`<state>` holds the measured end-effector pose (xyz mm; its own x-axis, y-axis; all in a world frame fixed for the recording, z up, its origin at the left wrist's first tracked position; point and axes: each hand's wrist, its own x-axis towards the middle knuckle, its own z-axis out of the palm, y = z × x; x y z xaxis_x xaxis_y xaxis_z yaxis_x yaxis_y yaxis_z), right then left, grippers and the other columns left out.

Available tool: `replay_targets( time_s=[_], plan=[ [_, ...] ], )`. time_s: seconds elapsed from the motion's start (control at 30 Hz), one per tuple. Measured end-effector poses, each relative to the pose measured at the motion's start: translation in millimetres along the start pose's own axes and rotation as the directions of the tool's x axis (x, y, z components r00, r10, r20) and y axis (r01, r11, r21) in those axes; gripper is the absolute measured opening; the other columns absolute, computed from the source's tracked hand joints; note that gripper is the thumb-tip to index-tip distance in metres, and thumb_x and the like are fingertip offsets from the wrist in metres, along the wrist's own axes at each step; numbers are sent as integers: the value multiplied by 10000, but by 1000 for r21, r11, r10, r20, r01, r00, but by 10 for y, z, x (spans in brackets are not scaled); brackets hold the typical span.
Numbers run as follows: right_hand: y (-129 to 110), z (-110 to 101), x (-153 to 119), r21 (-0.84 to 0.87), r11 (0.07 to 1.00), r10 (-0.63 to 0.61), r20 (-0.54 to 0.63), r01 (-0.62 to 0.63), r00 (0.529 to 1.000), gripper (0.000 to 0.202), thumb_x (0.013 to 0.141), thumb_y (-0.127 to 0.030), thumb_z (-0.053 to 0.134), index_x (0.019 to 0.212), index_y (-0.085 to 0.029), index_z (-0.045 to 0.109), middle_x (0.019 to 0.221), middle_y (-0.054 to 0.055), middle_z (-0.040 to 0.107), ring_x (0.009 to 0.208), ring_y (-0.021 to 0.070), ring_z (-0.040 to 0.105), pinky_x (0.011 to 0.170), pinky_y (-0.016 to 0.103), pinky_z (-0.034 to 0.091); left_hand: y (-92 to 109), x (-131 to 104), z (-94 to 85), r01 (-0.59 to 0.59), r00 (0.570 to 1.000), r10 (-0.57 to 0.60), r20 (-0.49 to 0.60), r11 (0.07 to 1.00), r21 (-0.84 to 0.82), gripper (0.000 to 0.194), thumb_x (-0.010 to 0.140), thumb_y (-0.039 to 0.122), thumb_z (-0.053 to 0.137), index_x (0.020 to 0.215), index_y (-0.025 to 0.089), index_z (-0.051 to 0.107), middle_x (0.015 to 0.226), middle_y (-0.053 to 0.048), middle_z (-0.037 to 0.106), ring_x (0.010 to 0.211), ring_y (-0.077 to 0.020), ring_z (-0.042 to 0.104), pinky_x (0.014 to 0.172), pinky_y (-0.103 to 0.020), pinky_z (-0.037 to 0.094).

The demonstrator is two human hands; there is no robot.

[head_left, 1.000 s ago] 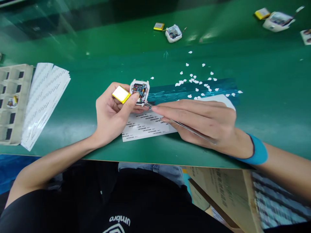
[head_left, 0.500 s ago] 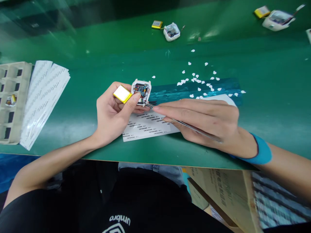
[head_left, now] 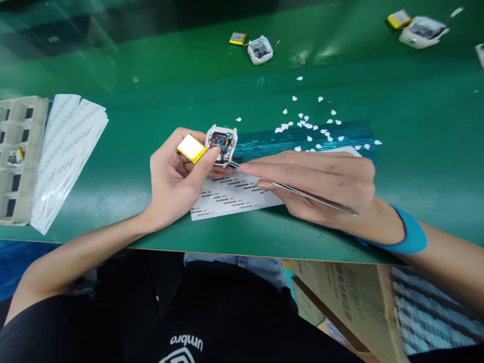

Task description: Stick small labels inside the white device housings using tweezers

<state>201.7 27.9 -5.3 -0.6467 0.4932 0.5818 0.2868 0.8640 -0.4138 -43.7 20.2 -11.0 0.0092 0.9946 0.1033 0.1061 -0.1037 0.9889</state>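
Observation:
My left hand (head_left: 177,181) is closed around a white smartwatch case (head_left: 233,146), its open side showing a circuit board (head_left: 223,141). A yellow-edged battery (head_left: 191,147) with a white face lies beside the case, against my left fingers. The left thumb presses at the case's lower left corner. My right hand (head_left: 321,184) pinches metal tweezers (head_left: 313,198), whose tips reach into the lower edge of the case. What the tips touch is too small to make out. Under both hands lies a printed white adhesive sheet (head_left: 242,199).
Small white round stickers (head_left: 305,125) lie scattered beyond my right hand, some on a blue film strip (head_left: 264,141). Further back are two more watch cases (head_left: 260,50) (head_left: 423,33) with batteries. At left sit white strips (head_left: 70,156) and a compartment tray (head_left: 32,201).
The watch cases and batteries at the back have shifted slightly left. The held case has tilted and moved a little right, and my right hand with the tweezers has moved slightly right.

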Motion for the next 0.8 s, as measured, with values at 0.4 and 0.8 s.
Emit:
replay_targets(
  time_s=[0.4, 0.8],
  plan=[
    [16, -14, -17, -8, 1000, 0, 2, 0, 1000, 538, 1057, -89, 650, 1525, -352, 659, 1356, 4, 819, 1178, 201, 826, 1012, 345, 727, -12, 5, -8, -25, 1000, 25, -16, 1000, 5, 438, 840, 613, 928, 951, 281, 665, 854, -54, 799, 800, -324, 848, 622, -443, 765],
    [34, 1, -12, -29, 1000, 0, 9, 0, 1000, 565, 1069, -103, 628, 1550, -399, 625, 1346, -19, 821, 1139, 197, 837, 979, 350, 737, -22, -10, 6, -8, 1000, 9, -9, 999, 34, 431, 865, 618, 899, 968, 278, 654, 829, -30, 785, 766, -277, 838, 605, -393, 730]
  ],
)
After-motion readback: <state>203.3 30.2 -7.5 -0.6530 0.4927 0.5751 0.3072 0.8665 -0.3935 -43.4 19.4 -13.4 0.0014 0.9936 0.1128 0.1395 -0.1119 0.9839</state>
